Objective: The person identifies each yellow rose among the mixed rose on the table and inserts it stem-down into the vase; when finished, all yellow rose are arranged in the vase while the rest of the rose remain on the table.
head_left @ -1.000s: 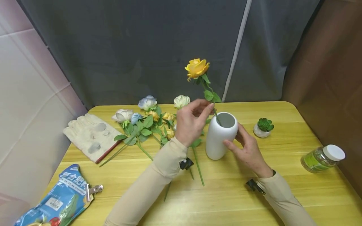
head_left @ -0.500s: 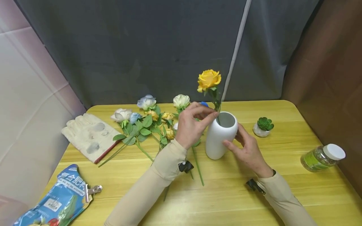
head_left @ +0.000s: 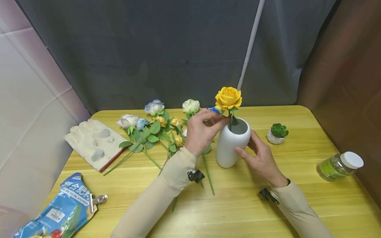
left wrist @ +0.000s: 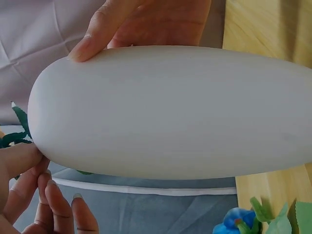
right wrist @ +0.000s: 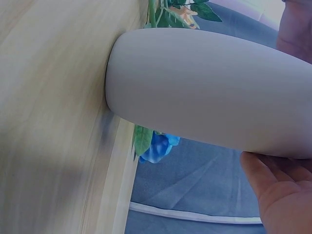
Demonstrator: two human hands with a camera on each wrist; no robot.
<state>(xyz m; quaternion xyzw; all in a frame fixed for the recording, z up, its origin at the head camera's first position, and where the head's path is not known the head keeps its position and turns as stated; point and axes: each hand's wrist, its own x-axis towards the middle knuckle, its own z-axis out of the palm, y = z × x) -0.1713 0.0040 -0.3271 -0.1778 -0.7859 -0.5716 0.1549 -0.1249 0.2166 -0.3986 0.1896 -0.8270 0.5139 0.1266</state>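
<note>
Yellow rose [head_left: 228,98] lower than second ago: bloom shifted towards 5 o'clock, now just above mouth of white vase [head_left: 228,150], stem inside. Left hand [head_left: 202,130]: narrow grip, seemingly pinching stem at rim's 10 o'clock. Right hand [head_left: 263,160]: grip holding vase from 3 o'clock, upright on desk [head_left: 238,208], unmoved. Insertion looks well advanced; loose flowers [head_left: 154,128] at 9 o'clock.

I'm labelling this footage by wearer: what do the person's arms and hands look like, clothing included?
Long, plain beige sleeves cover both arms. The left hand and right hand are ungloved. A small black device sits at each wrist, and a thin dark band shows on the right one.
</note>
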